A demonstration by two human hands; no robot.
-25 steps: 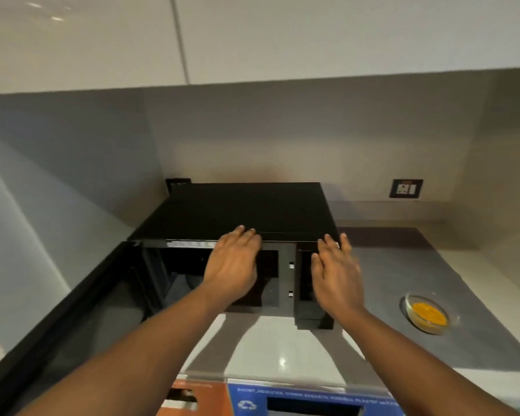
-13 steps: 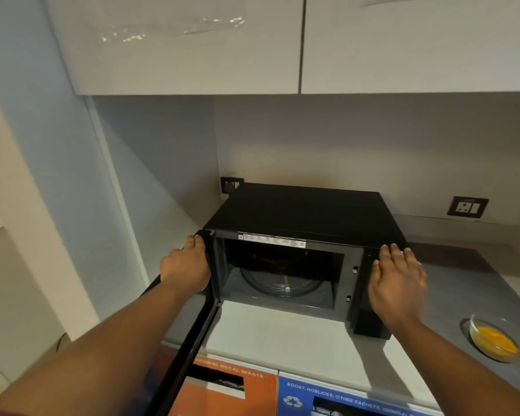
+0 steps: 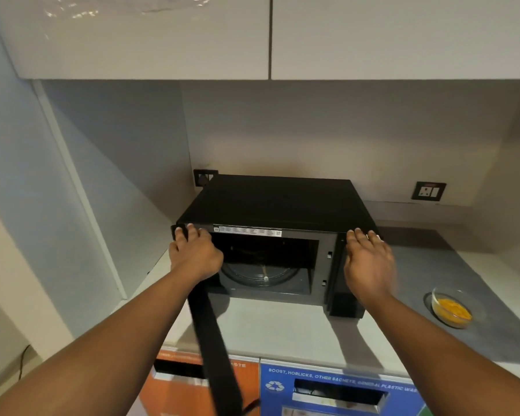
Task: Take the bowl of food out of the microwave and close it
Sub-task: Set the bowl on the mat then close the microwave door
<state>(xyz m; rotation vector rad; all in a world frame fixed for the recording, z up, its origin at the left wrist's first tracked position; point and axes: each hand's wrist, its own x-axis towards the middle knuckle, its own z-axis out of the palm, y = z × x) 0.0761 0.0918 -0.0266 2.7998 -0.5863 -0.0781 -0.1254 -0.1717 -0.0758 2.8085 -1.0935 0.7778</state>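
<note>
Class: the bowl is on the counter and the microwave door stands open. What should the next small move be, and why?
Probably swing the door shut with the left hand, which grips its top edge. The microwave cavity shows only the turntable, the bowl sits outside, and the right hand braces the control side.

**Shared pantry or office kitchenette**

Black microwave (image 3: pixel 278 223) on a pale bench (image 3: pixel 282 331), under glossy white wall cupboards (image 3: pixel 144 37). Wall sockets (image 3: pixel 428 191) on the grey backsplash. Beneath the bench, labelled waste bins: an orange one (image 3: pixel 192 388) and a blue recycling one (image 3: pixel 336 382) marked for sachets and plastic.
</note>
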